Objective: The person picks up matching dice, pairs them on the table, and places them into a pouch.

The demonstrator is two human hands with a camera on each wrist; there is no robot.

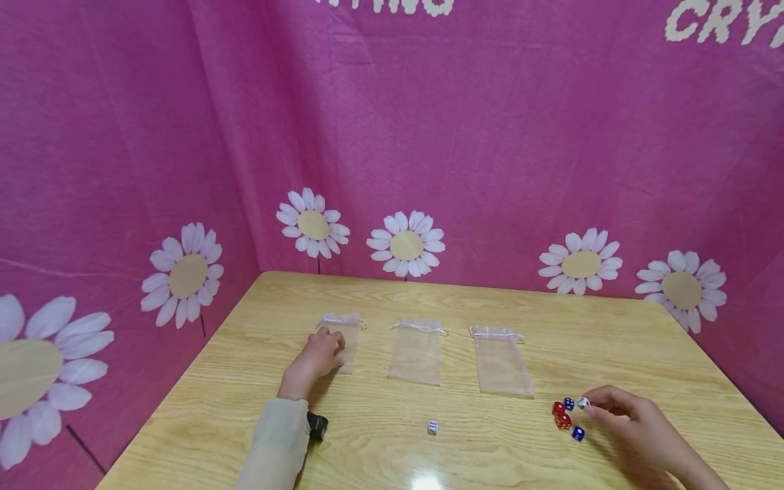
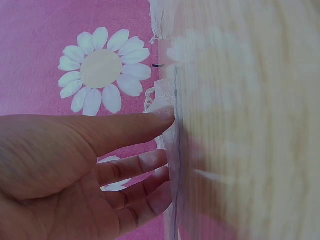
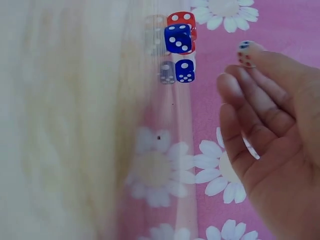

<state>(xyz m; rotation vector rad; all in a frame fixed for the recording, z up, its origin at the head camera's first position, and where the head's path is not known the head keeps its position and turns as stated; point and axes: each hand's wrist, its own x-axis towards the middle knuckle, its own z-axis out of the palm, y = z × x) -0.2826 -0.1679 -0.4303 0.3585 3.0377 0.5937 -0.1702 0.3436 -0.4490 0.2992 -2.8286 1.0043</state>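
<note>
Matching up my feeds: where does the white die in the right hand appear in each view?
Head: lower right, the white die is pinched at the fingertips of the right hand.
Left wrist: not in it.
Right wrist: upper right, at the fingertips, to the right of the blue dice.
Shared landmark: the pink cloth with white daisies, visible in all three.

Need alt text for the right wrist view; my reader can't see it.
The right-hand grip pinches a white die with red and blue pips. Two blue dice and partly hidden red dice stand on the blurred table nearby; daisy-patterned pink cloth hangs behind.
</note>
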